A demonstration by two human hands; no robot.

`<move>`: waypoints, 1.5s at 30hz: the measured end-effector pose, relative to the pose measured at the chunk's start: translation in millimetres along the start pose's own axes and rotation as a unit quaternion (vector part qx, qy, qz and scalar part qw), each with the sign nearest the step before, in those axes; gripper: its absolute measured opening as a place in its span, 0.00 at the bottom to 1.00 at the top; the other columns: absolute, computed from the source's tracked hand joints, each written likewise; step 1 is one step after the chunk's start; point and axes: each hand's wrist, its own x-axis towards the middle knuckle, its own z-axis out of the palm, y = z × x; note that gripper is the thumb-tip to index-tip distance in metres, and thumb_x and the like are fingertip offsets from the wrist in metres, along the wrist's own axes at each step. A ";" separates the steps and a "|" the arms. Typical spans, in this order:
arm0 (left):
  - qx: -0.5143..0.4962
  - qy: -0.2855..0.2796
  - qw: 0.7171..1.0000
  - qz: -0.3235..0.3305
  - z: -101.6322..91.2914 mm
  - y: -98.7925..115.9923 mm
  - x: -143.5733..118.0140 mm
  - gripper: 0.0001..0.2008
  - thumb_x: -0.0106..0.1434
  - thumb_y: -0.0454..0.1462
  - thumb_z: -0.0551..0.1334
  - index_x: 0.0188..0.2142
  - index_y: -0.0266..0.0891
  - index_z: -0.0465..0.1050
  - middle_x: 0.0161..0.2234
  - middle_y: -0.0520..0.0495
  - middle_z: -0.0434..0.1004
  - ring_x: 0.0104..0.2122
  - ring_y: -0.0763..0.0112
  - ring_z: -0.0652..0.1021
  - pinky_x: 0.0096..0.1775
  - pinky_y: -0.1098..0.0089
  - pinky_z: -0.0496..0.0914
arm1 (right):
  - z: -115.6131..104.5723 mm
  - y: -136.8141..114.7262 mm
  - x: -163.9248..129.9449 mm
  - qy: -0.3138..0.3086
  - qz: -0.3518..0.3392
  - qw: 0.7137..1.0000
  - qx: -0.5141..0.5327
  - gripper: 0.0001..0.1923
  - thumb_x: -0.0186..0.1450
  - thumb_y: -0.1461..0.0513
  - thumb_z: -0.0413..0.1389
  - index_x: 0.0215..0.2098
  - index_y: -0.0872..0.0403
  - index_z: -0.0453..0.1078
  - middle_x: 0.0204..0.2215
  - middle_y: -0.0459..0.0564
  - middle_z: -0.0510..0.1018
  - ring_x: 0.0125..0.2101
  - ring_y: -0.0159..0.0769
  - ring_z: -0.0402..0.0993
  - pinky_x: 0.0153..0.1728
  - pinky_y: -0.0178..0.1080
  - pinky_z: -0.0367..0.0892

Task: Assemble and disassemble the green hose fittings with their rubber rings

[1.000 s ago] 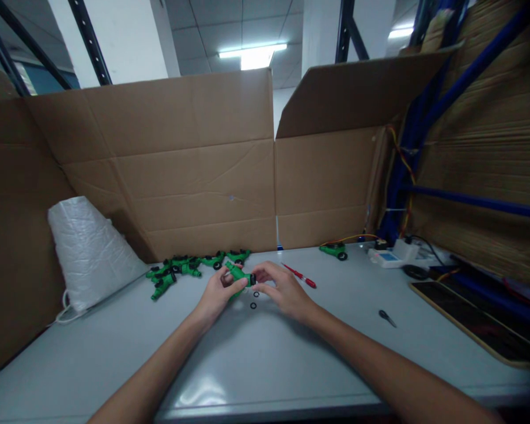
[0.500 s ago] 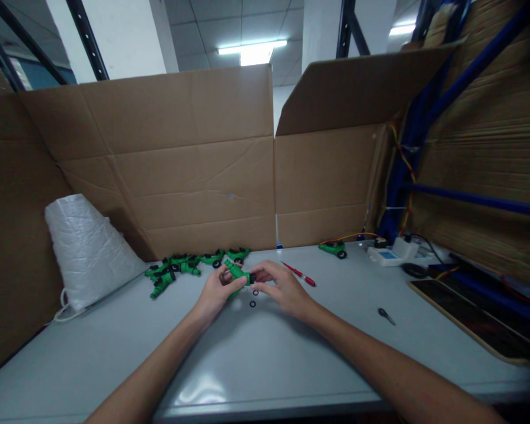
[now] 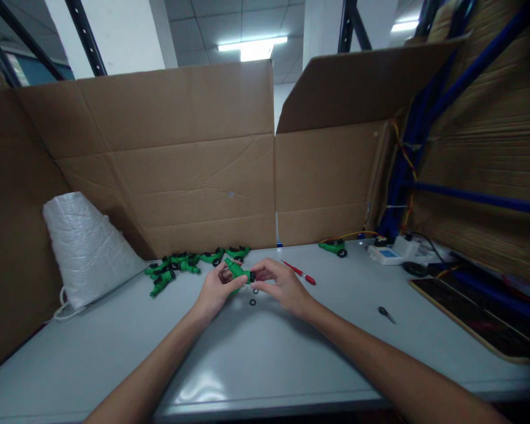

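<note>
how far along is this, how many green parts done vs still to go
Looks done, though I can't confirm: a pile of green parts at the back left. In hand: the left hand holds one green part while the right hand works its black end. Left: two loose black rings on the table.

The left hand (image 3: 215, 292) covers most of the green part (image 3: 237, 273), and what its black end meets under the right hand's fingers (image 3: 265, 274) is too small to tell. Both forearms are cut by the bottom edge. The dark board (image 3: 472, 321) at the table's right edge is blurred.
</note>
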 end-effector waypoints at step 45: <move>0.021 -0.004 1.000 0.022 0.0 4.8 -2.2 0.28 0.53 0.46 0.78 0.48 0.37 0.72 0.34 0.50 0.78 0.34 0.68 0.77 0.37 0.72 0.68 | 0.5 6.1 2.1 -0.022 0.080 0.988 0.134 0.15 0.62 0.56 0.69 0.42 0.53 0.74 0.37 0.48 0.82 0.39 0.39 0.80 0.44 0.42 0.72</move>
